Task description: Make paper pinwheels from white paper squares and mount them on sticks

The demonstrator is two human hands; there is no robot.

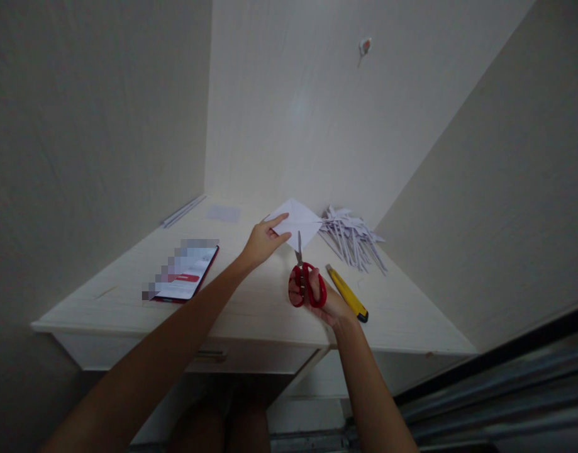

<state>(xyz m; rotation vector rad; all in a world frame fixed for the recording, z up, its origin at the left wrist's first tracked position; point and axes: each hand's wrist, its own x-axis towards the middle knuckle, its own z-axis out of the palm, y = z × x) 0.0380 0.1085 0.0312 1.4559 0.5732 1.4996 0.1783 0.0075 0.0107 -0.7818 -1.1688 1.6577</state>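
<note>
My left hand (264,240) pinches a folded white paper (299,220) by its left corner and holds it above the desk. My right hand (317,296) is closed through the red handles of a pair of scissors (304,277). The scissor blades point up and meet the paper's lower edge. Both hands are over the middle of the pale wooden desk (251,314).
A yellow utility knife (348,294) lies just right of my right hand. A heap of cut white paper strips (352,236) sits at the back right. A phone (185,274) lies at the left, a small paper square (223,214) and thin rods (182,211) behind it. Walls enclose the desk.
</note>
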